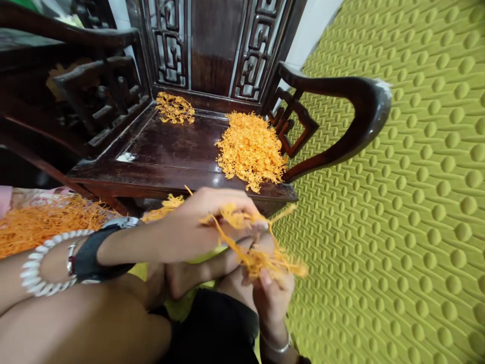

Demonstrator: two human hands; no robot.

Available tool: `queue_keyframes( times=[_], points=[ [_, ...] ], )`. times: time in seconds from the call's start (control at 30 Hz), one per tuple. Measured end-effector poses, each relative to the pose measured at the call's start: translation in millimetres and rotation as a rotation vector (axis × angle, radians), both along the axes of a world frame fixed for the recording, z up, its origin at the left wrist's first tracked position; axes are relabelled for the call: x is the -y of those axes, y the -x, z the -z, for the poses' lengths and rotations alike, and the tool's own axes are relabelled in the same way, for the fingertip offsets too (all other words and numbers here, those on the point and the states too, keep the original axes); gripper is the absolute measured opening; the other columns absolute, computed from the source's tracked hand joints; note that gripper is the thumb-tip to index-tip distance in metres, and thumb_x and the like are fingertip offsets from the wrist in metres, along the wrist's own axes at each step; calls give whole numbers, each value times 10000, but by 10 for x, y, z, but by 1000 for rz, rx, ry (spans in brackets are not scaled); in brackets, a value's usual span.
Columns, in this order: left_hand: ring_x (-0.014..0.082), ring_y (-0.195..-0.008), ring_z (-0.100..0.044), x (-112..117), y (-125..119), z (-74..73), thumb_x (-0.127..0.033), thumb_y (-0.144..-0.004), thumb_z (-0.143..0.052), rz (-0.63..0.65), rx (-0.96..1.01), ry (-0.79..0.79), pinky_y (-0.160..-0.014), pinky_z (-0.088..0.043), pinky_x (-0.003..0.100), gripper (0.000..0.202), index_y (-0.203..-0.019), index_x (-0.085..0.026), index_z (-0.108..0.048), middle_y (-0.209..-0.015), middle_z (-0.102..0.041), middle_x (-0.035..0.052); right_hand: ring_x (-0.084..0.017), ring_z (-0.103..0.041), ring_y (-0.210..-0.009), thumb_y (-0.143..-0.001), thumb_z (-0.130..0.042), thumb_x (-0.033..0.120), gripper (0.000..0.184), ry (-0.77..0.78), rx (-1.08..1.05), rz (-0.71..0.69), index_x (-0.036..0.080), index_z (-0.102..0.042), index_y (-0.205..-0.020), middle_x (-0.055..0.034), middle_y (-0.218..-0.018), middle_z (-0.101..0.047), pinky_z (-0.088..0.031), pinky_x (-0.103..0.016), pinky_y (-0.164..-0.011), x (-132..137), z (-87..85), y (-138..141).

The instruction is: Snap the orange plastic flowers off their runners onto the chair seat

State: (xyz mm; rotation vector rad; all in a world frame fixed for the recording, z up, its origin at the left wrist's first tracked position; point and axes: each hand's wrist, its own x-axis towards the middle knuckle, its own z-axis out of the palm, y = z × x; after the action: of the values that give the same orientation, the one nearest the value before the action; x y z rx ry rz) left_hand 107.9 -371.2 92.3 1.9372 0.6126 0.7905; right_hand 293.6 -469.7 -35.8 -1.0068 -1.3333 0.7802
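My left hand (pixel 212 210), with a dark watch and a white coil bracelet at its wrist, is closed on thin orange plastic flower sprigs (pixel 233 217). Just below it, my right hand (pixel 275 298) pinches a small bunch of orange plastic flower sprigs (pixel 269 264) between thumb and fingers. The two hands almost meet, and strands stick out past them on the right. Motion blurs the fingertips, so how the pieces join is unclear. Beyond the hands, a large heap of orange plastic flowers (pixel 252 146) lies on the right of the wooden chair seat (pixel 178 146).
A smaller pile of orange sprigs (pixel 175 108) lies at the seat's back left. The curved chair arm (pixel 364 116) juts out on the right, before a yellow-green bumpy cover (pixel 409 227). Many loose orange strands (pixel 56 217) lie low at left. My bent legs are underneath.
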Motion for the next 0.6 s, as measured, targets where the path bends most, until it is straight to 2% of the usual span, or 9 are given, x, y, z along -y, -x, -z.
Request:
queue_keyframes(
  times=[0.07, 0.1, 0.2, 0.27, 0.37, 0.43, 0.53, 0.6],
  points=[
    [88, -714, -525, 43, -20, 11, -143, -891, -489, 209, -79, 10, -657, -394, 168, 140, -792, -152, -587, -772, -577, -22, -136, -466, -488, -905, -482, 339, 343, -62, -51, 129, 199, -586, -610, -6, -521, -498, -362, -280, -498, -102, -58, -53],
    [89, -678, -495, 49, -9, 12, -162, -898, -468, 249, -113, 25, -628, -377, 170, 167, -752, -154, -550, -722, -539, -27, -127, -433, -488, -902, -489, 333, 328, -78, -83, 183, 199, -564, -613, 1, -530, -470, -330, -269, -483, -149, -113, -73],
    [95, -602, -414, 45, 72, 1, -238, -913, -424, 262, -205, 95, -576, -335, 182, 263, -666, -163, -475, -628, -452, -32, -115, -356, -504, -901, -483, 297, 299, -95, -215, 259, 202, -497, -618, 15, -565, -375, -274, -248, -461, -268, -317, -115],
    [102, -598, -417, 48, 120, -3, -249, -898, -420, 274, -248, 103, -588, -341, 185, 257, -665, -168, -496, -625, -465, -23, -111, -340, -509, -907, -471, 289, 250, -107, -265, 273, 206, -518, -676, 20, -588, -359, -278, -242, -464, -333, -422, -137],
    [123, -631, -470, 67, 134, 21, -243, -871, -427, 308, -324, 99, -609, -375, 189, 242, -660, -176, -524, -654, -511, -2, -101, -342, -519, -924, -459, 309, 206, -103, -170, 288, 204, -583, -798, 14, -635, -409, -269, -237, -472, -396, -492, -155],
    [131, -636, -481, 76, 111, 51, -234, -869, -431, 340, -370, 91, -588, -380, 192, 247, -641, -181, -512, -650, -524, 1, -96, -350, -536, -925, -474, 307, 226, -56, 9, 220, 194, -565, -752, 16, -636, -416, -272, -237, -491, -402, -514, -133],
    [112, -558, -440, 77, 58, 103, -186, -862, -419, 429, -365, 125, -512, -350, 190, 278, -587, -179, -455, -575, -493, -14, -98, -373, -545, -932, -467, 292, 267, 37, 299, -27, 189, -491, -687, 24, -605, -404, -291, -248, -531, -372, -554, -45],
    [90, -467, -382, 72, 21, 144, -127, -825, -417, 470, -336, 176, -449, -318, 188, 304, -524, -171, -409, -498, -440, -29, -106, -395, -552, -942, -430, 304, 263, 28, 406, -162, 195, -486, -710, 21, -611, -422, -302, -256, -548, -354, -568, 18]
  ],
)
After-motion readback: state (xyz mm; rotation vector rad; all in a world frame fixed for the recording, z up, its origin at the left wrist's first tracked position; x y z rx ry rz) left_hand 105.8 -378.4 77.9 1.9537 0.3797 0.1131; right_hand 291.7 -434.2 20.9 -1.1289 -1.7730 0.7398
